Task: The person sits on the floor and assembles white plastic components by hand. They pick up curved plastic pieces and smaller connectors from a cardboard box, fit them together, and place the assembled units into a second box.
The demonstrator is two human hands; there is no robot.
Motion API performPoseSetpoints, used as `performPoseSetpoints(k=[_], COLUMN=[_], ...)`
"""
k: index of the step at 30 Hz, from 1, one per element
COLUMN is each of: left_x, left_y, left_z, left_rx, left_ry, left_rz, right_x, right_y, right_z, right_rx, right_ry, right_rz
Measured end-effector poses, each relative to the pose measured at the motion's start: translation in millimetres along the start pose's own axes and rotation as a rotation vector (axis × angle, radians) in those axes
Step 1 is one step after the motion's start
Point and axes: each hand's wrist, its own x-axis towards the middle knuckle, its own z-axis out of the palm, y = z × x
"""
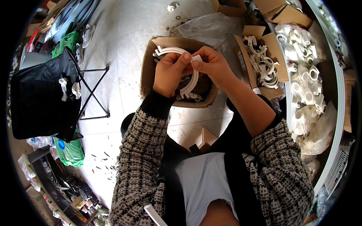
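Observation:
Both hands meet over an open cardboard box [148, 75] on the floor, pinching a curved white plastic pipe clamp [195, 78]. My left hand [169, 73] grips its arc between thumb and fingers. My right hand [212, 67] pinches the clamp near a small white tab, close to the left fingertips. One arm of the arc reaches up and left, the other hangs down toward the box's near side. Small white fittings [193, 96] lie inside the box, partly hidden by my hands.
To the right, a second cardboard box [281, 56] holds several white clamps [264, 64]. Beyond it, a shelf carries bagged white pipe fittings [309, 81]. A black folding chair [45, 98] stands at left, with coiled grey hose [75, 19] behind. Clear plastic sheeting [211, 27] lies past the near box.

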Motion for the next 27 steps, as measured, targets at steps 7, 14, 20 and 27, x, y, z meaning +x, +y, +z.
performPoseSetpoints(k=[7,14,20,27], left_x=[-0.6,4.6,2.6,-2.6], left_y=[7.3,3.6,8.9,12.5], left_z=[-3.8,-5.8,-13.0,-5.9], left_rx=[0.062,0.058,0.075,-0.189], left_ry=[-0.04,-0.018,0.088,-0.005], left_rz=[-0.016,-0.043,-0.011,0.016], right_x=[-0.1,0.4,5.1,2.6], right_y=[-4.1,0.0,-12.4,-12.8], right_z=[1.0,2.2,-19.9,-25.0], right_rx=[0.214,-0.045,-0.035,0.133], right_ry=[-0.044,0.039,0.18,0.146], right_rz=[0.113,0.057,0.025,0.094])
